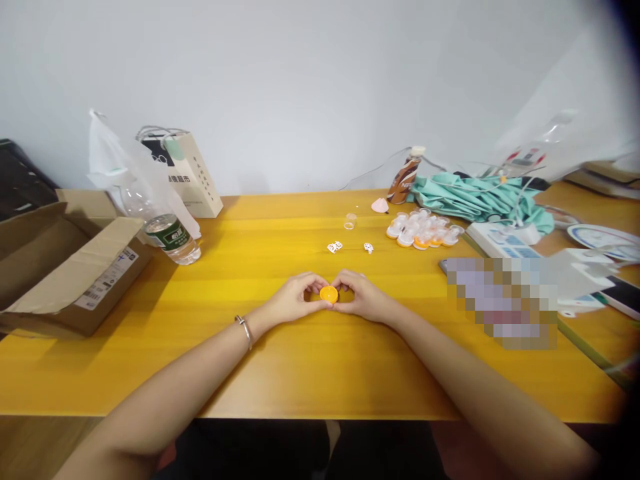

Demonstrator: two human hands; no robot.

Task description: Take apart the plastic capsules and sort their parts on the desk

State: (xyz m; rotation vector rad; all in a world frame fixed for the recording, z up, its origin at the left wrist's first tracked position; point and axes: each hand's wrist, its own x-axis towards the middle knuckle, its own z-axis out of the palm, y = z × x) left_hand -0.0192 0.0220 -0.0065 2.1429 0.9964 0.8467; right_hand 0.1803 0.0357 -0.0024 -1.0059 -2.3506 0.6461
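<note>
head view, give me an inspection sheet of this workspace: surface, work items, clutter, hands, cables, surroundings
surface: yellow wood-grain tabletop, glossy
work items: small round orange piece in hand; white spotted pieces and clear-topped containers with orange or white bases beyond
clutter: open cardboard box and green-labelled bottle at left; teal fabric at right
hands: left hand and right hand pinch the orange piece from opposite sides
cables: thin cable near the wall
surroundings: plain pale wall

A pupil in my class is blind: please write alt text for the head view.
The left hand and right hand together hold a round orange piece at a yellow table. Beyond lie spotted scraps; a box stands left, clear cups right.
</note>
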